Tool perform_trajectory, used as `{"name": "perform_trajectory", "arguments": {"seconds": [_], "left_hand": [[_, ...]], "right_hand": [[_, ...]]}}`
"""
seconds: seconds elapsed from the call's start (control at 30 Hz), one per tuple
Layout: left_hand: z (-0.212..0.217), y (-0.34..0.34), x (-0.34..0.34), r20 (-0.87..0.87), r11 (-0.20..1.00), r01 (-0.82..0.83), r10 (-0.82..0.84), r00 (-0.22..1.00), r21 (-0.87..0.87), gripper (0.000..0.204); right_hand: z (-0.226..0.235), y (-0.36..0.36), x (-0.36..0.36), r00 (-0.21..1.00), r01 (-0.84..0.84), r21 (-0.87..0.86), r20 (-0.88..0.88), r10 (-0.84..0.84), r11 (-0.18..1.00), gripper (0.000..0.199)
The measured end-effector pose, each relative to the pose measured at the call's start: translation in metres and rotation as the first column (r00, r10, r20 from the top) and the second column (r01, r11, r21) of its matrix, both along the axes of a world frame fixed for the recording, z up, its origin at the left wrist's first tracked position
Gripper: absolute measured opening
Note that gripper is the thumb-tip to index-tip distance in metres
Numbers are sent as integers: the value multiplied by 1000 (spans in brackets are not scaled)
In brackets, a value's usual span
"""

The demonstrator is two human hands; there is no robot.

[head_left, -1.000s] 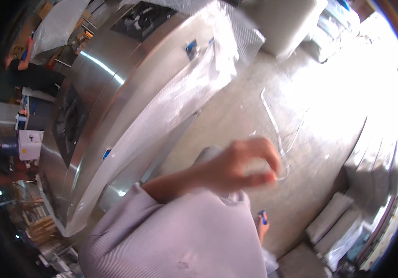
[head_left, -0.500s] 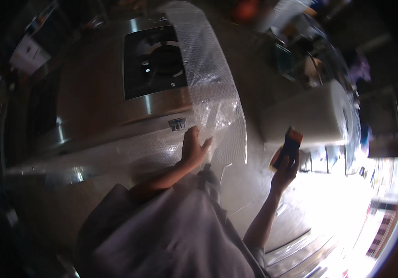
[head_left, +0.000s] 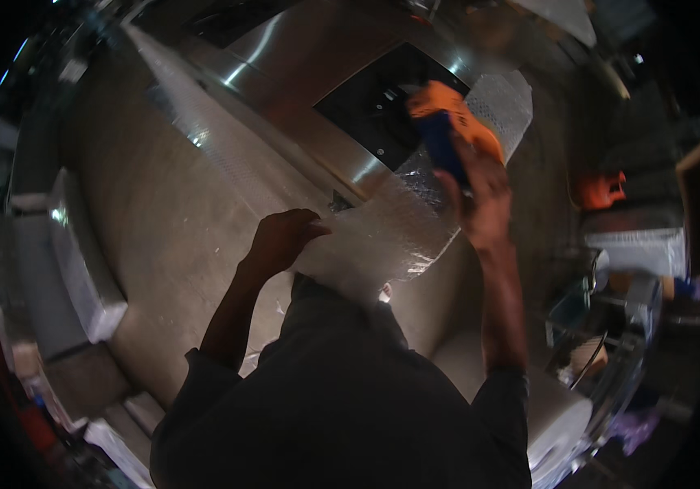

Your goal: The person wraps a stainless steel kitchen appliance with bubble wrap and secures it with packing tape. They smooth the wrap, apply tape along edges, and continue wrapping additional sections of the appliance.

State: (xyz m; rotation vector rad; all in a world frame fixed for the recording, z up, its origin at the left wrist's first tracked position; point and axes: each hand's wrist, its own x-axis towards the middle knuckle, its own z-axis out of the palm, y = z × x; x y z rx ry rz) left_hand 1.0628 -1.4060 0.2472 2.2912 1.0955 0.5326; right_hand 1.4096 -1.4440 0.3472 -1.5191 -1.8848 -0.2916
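A steel cooker unit [head_left: 285, 81] with a black glass hob panel [head_left: 350, 106] lies ahead of me. A sheet of clear bubble wrap [head_left: 382, 236] covers its near right corner and hangs over the front. My left hand [head_left: 283, 238] has its fingers closed at the wrap's left edge, beside a small metal fitting [head_left: 338, 202]. Raised over the wrap and the hob's right side, my right hand [head_left: 484, 191] grips an orange-and-blue hand tool [head_left: 456, 122]. Motion blur hides the tool's exact kind, and it covers part of the hob.
Behind my right arm lies a big pale roll [head_left: 557, 428]. A cluttered metal rack [head_left: 643, 306] and an orange-red object [head_left: 598, 191] stand at the right. Long wrapped boxes [head_left: 81, 253] line the left side. Grey floor [head_left: 146, 171] shows between them and the cooker.
My view has turned, so the cooker now slants and the roll sits lower right. My right hand has brought the tool from the side to above the wrap. The left hand stays near the wrap's edge.
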Motion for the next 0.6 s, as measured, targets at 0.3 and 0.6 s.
{"name": "perform_trajectory", "arguments": {"seconds": [0.3, 0.6], "left_hand": [[-71, -100, -15, 191, 876, -289, 382, 904, -387, 29], [-170, -132, 16, 227, 784, -436, 568, 791, -442, 32]], "right_hand": [[-32, 104, -70, 890, -440, -22, 124, 439, 898, 66], [-52, 216, -131, 906, -369, -148, 162, 391, 917, 71]]}}
